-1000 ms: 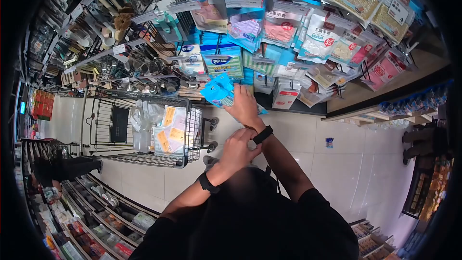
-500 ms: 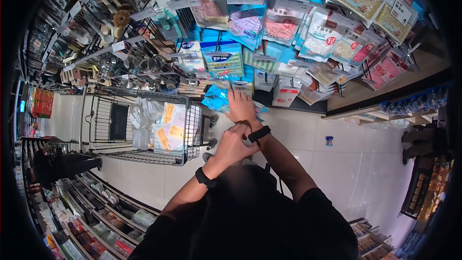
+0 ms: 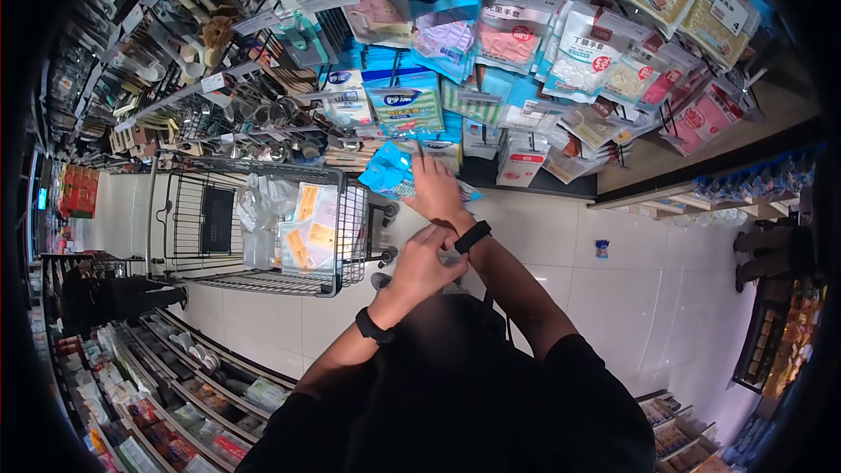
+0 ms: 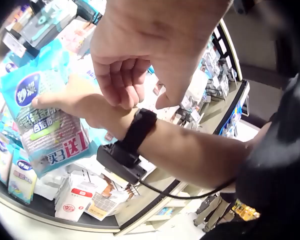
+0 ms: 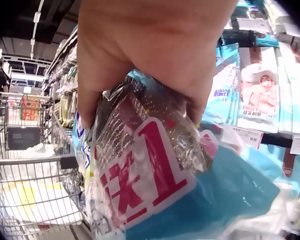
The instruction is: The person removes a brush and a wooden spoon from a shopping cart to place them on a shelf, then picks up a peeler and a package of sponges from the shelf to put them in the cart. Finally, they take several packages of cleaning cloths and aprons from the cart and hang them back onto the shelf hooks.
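Note:
My right hand (image 3: 438, 196) grips a blue and clear plastic packet (image 3: 385, 173), printed with large red characters. In the left wrist view the packet (image 4: 45, 120) shows its blue oval logo, with the right thumb lying across its front. Seen from the right wrist, fingers and thumb squeeze the crinkled packet (image 5: 140, 170) from both sides. My left hand (image 3: 424, 268) is at my right wrist, fingertips close to the black wristband (image 3: 473, 236). Its fingers (image 4: 126, 90) are loosely curled, with a gap between them and the thumb and nothing held.
A wire shopping cart (image 3: 250, 285) with plastic bags and papers stands at left. Ahead is a shelf display with hanging packets of gloves (image 3: 512, 35) and cleaning cloths (image 3: 407, 109). A small blue packet (image 3: 601, 249) lies on the floor. Other people (image 3: 762, 254) stand at the edges.
The packet first dipped and turned in my right hand, then tilted up again, showing more of its face. My left hand has stayed by the right wrist.

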`<state>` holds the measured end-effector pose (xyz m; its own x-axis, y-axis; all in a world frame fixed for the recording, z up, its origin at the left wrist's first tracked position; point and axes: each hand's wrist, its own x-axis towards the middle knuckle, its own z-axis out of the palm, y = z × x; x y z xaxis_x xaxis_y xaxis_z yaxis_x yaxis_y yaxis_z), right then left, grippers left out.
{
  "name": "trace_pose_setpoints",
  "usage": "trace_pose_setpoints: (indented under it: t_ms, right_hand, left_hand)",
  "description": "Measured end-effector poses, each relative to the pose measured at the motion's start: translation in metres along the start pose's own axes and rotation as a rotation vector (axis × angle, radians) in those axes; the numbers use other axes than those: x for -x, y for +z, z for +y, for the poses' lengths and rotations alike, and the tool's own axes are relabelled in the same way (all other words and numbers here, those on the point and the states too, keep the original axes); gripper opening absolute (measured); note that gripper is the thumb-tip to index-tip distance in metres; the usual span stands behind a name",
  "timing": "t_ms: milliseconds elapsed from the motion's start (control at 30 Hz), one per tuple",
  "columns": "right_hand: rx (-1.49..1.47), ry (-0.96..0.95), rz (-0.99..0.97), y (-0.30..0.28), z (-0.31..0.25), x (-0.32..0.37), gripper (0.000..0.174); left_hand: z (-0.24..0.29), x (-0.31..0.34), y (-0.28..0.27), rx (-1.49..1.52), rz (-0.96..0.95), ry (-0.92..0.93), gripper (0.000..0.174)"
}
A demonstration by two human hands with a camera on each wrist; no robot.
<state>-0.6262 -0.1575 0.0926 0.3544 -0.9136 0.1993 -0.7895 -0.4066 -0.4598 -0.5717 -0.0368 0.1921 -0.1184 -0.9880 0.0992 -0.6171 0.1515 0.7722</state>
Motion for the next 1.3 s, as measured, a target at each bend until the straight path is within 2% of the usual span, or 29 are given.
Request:
trace_pose_setpoints:
  t_ms: [67, 100, 167, 200, 233, 267, 300, 367, 400, 433, 500, 633, 700, 833, 900, 1033, 1100, 1300]
  right_hand:
    - [0.01, -0.103, 0.002, -0.001, -0.002, 0.005, 0.064]
    - [0.01, -0.099, 0.002, 0.012, 0.002, 0.009, 0.064]
    - [0.213, -0.272, 0.065, 0.035, 0.007, 0.015, 0.05]
    - [0.123, -0.304, 0.004, 0.019, -0.001, 0.021, 0.044]
    - [0.124, -0.305, 0.006, 0.011, -0.007, 0.024, 0.044]
    - [0.186, -0.361, -0.008, 0.007, -0.012, 0.028, 0.045]
    - [0.249, -0.417, -0.021, 0.008, -0.015, 0.031, 0.045]
    - [0.256, -0.428, -0.017, 0.034, -0.021, 0.034, 0.046]
    - [0.259, -0.434, -0.017, 0.053, -0.022, 0.038, 0.046]
    - [0.264, -0.439, -0.016, 0.063, -0.022, 0.041, 0.047]
    - [0.23, -0.465, 0.018, 0.059, -0.024, 0.05, 0.045]
    - [0.213, -0.46, 0.035, 0.06, -0.034, 0.059, 0.042]
    - [0.205, -0.456, 0.046, 0.061, -0.037, 0.062, 0.04]
    - [0.17, -0.466, 0.075, 0.068, -0.035, 0.064, 0.036]
    - [0.136, -0.485, 0.093, 0.072, -0.035, 0.063, 0.034]
    - [0.206, -0.472, 0.201, 0.072, -0.031, 0.058, 0.031]
    - [0.247, -0.492, 0.221, 0.07, -0.03, 0.057, 0.031]
    - [0.227, -0.501, 0.247, 0.078, -0.023, 0.052, 0.027]
  left_hand:
    - [0.004, -0.004, -0.011, 0.0, 0.033, 0.041, 0.024]
    - [0.004, -0.006, -0.016, -0.002, 0.068, 0.079, 0.022]
    - [0.001, -0.015, -0.019, 0.037, 0.037, 0.049, 0.018]
    - [-0.003, -0.023, -0.019, -0.019, 0.015, 0.161, 0.018]
    - [-0.008, -0.031, -0.017, -0.074, -0.005, 0.274, 0.019]
    - [-0.018, -0.037, -0.01, -0.057, -0.089, 0.253, 0.024]
    - [-0.019, -0.042, -0.008, -0.057, -0.087, 0.254, 0.024]
    - [-0.019, -0.051, -0.002, -0.206, -0.427, 0.181, 0.03]
    - [-0.007, -0.054, 0.0, -0.25, -0.476, -0.003, 0.036]
    - [-0.009, -0.058, 0.003, -0.247, -0.478, -0.002, 0.036]
    - [-0.016, -0.066, 0.008, -0.356, -0.715, -0.076, 0.037]
    - [-0.018, -0.079, 0.008, -0.356, -0.835, -0.051, 0.037]
    - [0.002, -0.082, 0.001, -0.485, -0.921, -0.036, 0.03]
    - [0.013, -0.077, 0.013, -0.658, -0.938, -0.007, 0.022]
    - [0.008, -0.066, 0.024, -0.767, -0.697, 0.123, 0.015]
    - [0.023, -0.055, 0.037, -0.884, -0.678, 0.136, 0.012]
    - [0.032, -0.053, 0.037, -0.935, -0.73, 0.237, 0.009]
    - [0.011, -0.056, 0.034, -0.908, -0.629, 0.286, 0.009]
